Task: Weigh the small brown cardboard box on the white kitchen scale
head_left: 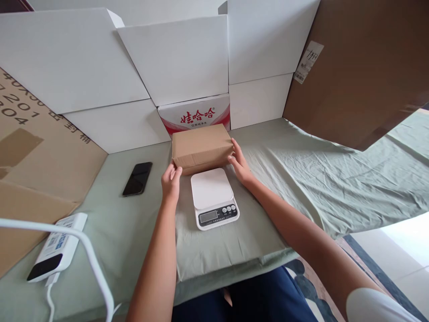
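Note:
Between my two hands is a closed brown cardboard box [203, 145], just behind a white kitchen scale [212, 190]. My left hand [171, 181] grips the box's near left corner, thumb in front. At the right end, my right hand [239, 162] has its fingers against the side of the box. I cannot tell whether the box rests on the cloth or is slightly raised. The scale's plate carries nothing, and its dark display and round buttons face me.
A black phone [137, 179] lies on the green cloth [144, 237] to the left. Nearer stands a white power bank-like device [58, 246] with a white cable [90, 250]. White panels [187, 58], a printed carton [196, 114] and large brown cardboard [362, 71] enclose the back and sides.

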`<state>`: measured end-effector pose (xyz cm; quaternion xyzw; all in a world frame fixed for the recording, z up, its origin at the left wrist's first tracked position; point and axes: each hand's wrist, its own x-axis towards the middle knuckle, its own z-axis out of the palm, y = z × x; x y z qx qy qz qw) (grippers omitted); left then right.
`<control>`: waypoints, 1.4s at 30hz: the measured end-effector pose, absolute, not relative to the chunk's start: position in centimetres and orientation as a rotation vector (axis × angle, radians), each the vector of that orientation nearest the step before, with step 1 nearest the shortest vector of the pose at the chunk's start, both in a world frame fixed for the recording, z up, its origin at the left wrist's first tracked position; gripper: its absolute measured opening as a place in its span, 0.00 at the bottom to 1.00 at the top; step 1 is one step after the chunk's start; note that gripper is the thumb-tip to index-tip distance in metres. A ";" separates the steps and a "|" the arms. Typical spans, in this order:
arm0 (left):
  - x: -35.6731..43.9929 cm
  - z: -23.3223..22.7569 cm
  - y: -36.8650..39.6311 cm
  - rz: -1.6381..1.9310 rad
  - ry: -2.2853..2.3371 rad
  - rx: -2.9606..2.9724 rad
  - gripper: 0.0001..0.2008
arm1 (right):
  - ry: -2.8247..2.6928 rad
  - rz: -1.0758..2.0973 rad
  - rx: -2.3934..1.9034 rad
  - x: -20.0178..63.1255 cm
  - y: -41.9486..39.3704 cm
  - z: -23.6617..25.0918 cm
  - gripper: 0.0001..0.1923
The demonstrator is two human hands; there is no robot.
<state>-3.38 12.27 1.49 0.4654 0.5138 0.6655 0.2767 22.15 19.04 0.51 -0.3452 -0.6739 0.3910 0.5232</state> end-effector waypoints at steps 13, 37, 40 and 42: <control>-1.7 -0.5 -0.6 1.784 1.478 1.223 0.26 | -1.809 0.666 -0.753 27.7 10.0 -1.2 0.41; -1.5 0.3 -0.7 1.848 1.456 1.188 0.36 | -1.657 0.533 -0.689 27.4 10.4 0.5 0.33; -1.5 0.1 -0.7 1.795 1.461 1.203 0.35 | -1.706 0.593 -0.703 27.1 10.1 0.6 0.33; -1.4 0.0 -0.7 1.773 1.453 1.222 0.34 | -1.731 0.638 -0.700 27.0 9.8 0.6 0.33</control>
